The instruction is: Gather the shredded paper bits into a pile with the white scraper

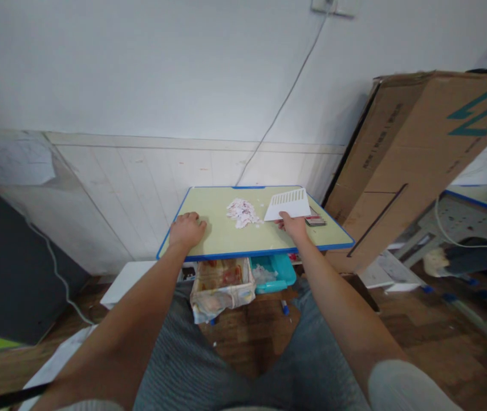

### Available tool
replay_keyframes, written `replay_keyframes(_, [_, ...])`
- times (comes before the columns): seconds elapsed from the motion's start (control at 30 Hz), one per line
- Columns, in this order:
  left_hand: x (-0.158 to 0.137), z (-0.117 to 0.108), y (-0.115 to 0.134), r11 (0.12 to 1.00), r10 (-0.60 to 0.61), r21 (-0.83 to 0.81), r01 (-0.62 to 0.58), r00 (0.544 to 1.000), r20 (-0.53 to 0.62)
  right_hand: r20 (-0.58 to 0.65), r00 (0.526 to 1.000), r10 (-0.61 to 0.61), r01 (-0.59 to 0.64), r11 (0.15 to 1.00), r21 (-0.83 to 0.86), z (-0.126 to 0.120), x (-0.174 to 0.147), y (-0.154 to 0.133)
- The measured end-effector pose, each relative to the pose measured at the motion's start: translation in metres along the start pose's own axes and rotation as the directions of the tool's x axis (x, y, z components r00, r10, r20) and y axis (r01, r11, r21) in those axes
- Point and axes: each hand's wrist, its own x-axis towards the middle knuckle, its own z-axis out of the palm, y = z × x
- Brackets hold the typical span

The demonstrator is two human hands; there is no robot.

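Note:
Near the left edge of the small pale-yellow table (222,242) rests my left hand (187,229), palm down with nothing in it, its fingers slightly bent. My right hand (290,224) grips the near edge of a white slotted sheet (288,205), thumb on top. A row of narrow slots runs along the sheet's far side, and it is held tilted above the right part of the tabletop. Between my hands lies a loose heap of small whitish paper pieces (242,212), with a few scattered beside it. A dark and red flat item (316,220) lies by the sheet, partly covered.
Beneath the tabletop stand a bin with a stained liner (222,299) and a turquoise plastic basket (284,271). A tall cardboard box (397,165) leans at the right. A cable (286,97) runs down the white wall behind the table. Another person's foot (435,262) shows far right.

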Motion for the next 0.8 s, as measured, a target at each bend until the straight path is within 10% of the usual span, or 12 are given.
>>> replay_keyframes(0.8, [0.003,0.002,-0.003,1.0,0.005,-0.006,-0.005,1.0,-0.015,0.002,0.999,-0.034,0.034,0.999,-0.029,-0.005,-0.013,-0.002])
